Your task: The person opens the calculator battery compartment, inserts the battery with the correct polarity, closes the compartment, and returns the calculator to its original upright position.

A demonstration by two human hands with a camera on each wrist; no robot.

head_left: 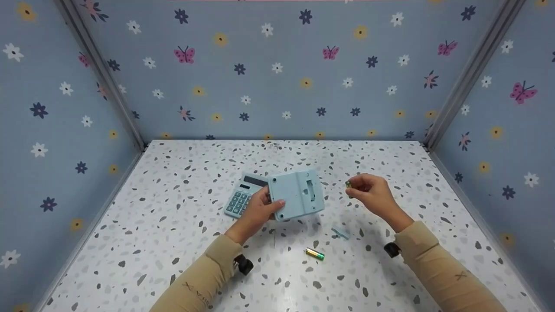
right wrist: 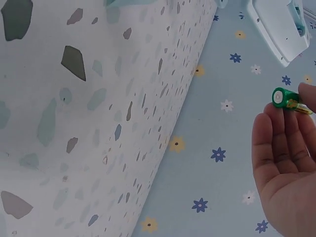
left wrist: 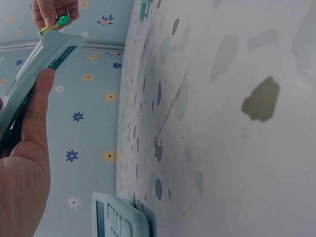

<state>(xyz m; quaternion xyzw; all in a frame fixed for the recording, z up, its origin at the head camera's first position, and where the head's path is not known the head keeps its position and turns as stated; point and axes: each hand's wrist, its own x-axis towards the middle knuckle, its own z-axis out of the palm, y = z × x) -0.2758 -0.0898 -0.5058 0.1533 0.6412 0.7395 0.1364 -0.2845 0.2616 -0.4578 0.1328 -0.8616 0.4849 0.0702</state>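
The person stands with both arms over a speckled surface (head_left: 182, 247), each of the hands busy. The left hand (head_left: 256, 210) grips a light-blue device (head_left: 289, 199), its thumb across the back and its fingers reaching round beneath. The device is held up off the surface, tilted, its underside turned toward the person, and an open slot (head_left: 311, 190) shows near the end away from that hand. To the right, the right hand (head_left: 372, 193) pinches a green-and-gold battery (right wrist: 279, 98) between thumb and fingertips, apart from the device.

A second battery (head_left: 315, 254) lies on the surface between the forearms, and near it sits a slim light-blue piece (head_left: 340, 233). Behind the left hand lies a light-blue calculator (head_left: 237, 201), keys up, partly hidden by the hand and device. Blue walls (head_left: 277, 86) with flowers and butterflies rise around it all.
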